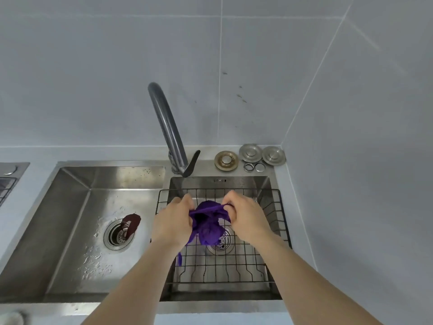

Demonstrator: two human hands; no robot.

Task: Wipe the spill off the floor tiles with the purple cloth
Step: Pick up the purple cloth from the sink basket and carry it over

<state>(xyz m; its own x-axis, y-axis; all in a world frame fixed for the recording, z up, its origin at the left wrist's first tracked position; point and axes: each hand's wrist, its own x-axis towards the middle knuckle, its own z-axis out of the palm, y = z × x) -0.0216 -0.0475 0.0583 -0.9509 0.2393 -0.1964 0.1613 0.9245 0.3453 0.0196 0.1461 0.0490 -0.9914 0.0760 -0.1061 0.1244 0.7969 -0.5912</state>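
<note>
Both hands hold the purple cloth [208, 221] over the right-hand basin of a double stainless sink [70, 207]. The left hand [174, 219] is closed around one end and the right hand [246, 216] is closed around the other, so the cloth is stretched into a short band between them while the rest hangs down in a bunched, dark lump. That two-ended hold looks like a wringing grip: each fist can turn against the other, and any water falls straight down.

The cloth hangs above the black wire rack [234, 268] set into the basin, roughly over the right drain [221, 242], so drips pass through the bars rather than onto the counter. A thin purple strand trails off the lower left of the bundle; whether it touches the rack I cannot tell. The grey tap [164, 123] arches just behind the hands, with no water visible from it.

In the left basin a dark red-brown stopper flap [131, 222] lies beside the open left drain [118, 234], with water beads scattered on the metal. Spare strainer lids [250, 152] sit on the back ledge (well clear of the work). The floor tiles and the spill are out of view, so this seems a rinse-and-wring step at the sink.
</note>
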